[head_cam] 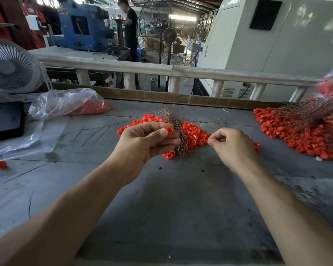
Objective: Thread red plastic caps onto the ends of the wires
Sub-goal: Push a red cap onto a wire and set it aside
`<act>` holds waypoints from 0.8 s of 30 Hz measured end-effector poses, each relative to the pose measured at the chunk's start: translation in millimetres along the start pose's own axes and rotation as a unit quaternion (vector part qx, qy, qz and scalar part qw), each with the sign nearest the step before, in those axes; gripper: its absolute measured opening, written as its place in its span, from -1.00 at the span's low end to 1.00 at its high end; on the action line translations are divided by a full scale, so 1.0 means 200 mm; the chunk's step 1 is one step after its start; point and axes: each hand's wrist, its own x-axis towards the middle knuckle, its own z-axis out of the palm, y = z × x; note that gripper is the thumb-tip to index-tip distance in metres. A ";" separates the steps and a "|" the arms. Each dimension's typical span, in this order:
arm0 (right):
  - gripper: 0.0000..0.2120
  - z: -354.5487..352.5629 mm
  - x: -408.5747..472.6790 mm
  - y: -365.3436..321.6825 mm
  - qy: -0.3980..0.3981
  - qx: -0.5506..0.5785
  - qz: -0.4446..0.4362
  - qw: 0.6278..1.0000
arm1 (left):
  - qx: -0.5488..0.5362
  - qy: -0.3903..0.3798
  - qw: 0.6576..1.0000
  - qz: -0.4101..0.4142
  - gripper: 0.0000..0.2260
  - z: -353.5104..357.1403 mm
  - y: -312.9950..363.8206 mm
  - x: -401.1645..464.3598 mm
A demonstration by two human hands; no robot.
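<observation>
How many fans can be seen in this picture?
3: a white fan at the left beside the table, and two large standing fans behind the railing, overlapping each other. Others may be hidden.

You get even, soft daylight here: it comes from the bright openings at the top of the frame, upper left and top centre, where the highlights blow out to white. The grey table (pixel 181 198) shows a broad soft shadow at lower centre, between your forearms. The clear plastic bag (pixel 65 101) at mid left catches pale glare. Your right hand (pixel 233 144) is smeared by motion blur, your left hand (pixel 142 144) sharper. Wide-angle distortion bows the white railing (pixel 173 71), and the right edge of the frame blurs and stretches.
</observation>
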 end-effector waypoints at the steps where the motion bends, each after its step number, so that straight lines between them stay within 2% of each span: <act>1: -0.83 0.01 0.00 0.00 -0.010 -0.003 -0.010 1.000 | 0.000 0.001 1.000 -0.001 -0.74 0.00 0.00 0.00; 7: -0.92 0.08 -0.01 -0.04 -0.053 -0.032 -0.051 0.997 | 0.000 0.001 1.000 0.000 -0.76 0.00 0.00 -0.01; 14: -0.95 0.10 -0.01 -0.06 -0.037 -0.067 -0.068 0.995 | 0.005 -0.001 1.000 0.001 -0.76 0.00 0.00 0.00; 18: -0.91 0.10 -0.01 -0.05 -0.029 -0.043 -0.058 0.997 | 0.008 -0.003 1.000 0.001 -0.74 -0.01 -0.01 0.00; 24: -0.86 0.07 -0.01 -0.07 0.010 0.079 -0.032 0.996 | 0.010 -0.005 1.000 0.002 -0.75 -0.01 -0.01 0.00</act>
